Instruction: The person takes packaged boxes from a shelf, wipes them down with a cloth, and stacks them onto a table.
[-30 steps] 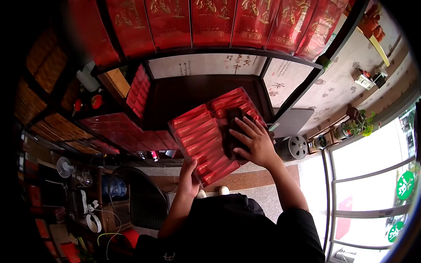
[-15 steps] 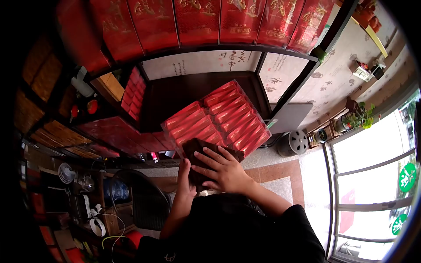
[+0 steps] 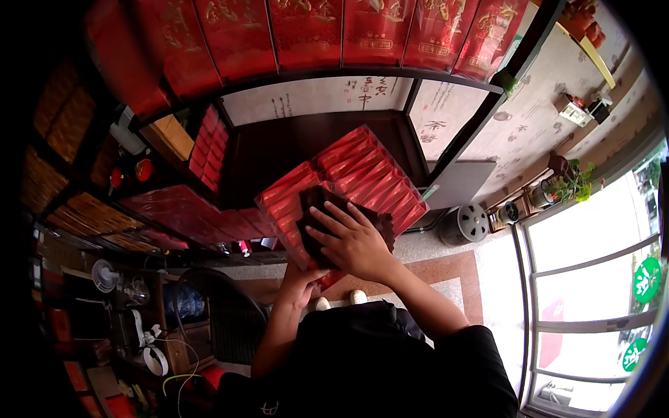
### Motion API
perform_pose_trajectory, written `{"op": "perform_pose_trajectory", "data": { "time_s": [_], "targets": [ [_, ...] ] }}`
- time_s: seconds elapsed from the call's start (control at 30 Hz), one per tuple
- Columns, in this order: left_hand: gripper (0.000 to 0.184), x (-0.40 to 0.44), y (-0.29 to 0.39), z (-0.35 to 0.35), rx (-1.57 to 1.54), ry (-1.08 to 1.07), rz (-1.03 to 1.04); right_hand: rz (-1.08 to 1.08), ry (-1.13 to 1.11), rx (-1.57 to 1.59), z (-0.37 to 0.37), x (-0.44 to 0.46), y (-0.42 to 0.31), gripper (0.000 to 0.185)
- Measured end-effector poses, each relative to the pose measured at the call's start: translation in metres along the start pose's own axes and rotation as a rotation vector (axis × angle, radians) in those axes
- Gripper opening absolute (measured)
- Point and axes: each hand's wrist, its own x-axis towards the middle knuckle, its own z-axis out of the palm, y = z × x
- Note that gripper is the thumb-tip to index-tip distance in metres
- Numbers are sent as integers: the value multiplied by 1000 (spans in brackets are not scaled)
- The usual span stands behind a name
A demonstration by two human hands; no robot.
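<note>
- Moved over the last half second: dark brown cloth (image 3: 317, 195) and right hand (image 3: 352, 240), both slid forward from the near edge to the middle of the wrapped pack (image 3: 369, 167); left hand (image 3: 300, 282), thumb formerly upright, now laid across the near left edge.
- Glazing panels, one set: far to the right of both hands, green round signs upon them.
- Dark shelving unit (image 3: 300, 150), one: ahead of both hands, its bare board just beyond the pack.
- Red boxes (image 3: 306, 35), one row, gold lettering: on the upper shelf, ahead of both hands and well apart from them.
- Black chair (image 3: 233, 334), one: left of the left hand, standing apart from it.
- Wrapped pack, one, red packets in rows under clear film: tilted, under the right hand and extending forward of the left.
- Metal bin (image 3: 470, 223), cylindrical, lid with holes: right of the right hand, on the floor.
- Brown cloth, as above: spread on the pack, directly beneath the right palm.
- Right hand: flat, fingers parted, resting on the cloth, not clenched.
- Left hand: grasping the pack at its near left edge, thumb uppermost; the fingers below are partly hidden.
- Potted plant (image 3: 575, 184), green: far right of the right hand, beside the glazing.
- White fan (image 3: 104, 276), small: far left of the left hand.
- Pale shoes (image 3: 358, 297), toes only: below the hands, on the floor.
</note>
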Motion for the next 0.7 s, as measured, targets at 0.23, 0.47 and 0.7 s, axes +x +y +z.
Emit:
{"op": "perform_pose_trajectory", "data": {
  "time_s": [0.23, 0.47, 0.7],
  "targets": [
    [83, -2, -9, 0, -61, 82, -33, -180, 60, 86, 32, 62, 0, 45],
    [77, -2, -15, 14, -145, 164, 115, 104, 219, -148, 28, 96, 67, 49],
    [76, -6, -18, 24, -196, 181, 124, 501, 247, -183, 0, 89, 121, 50]
  ]
}}
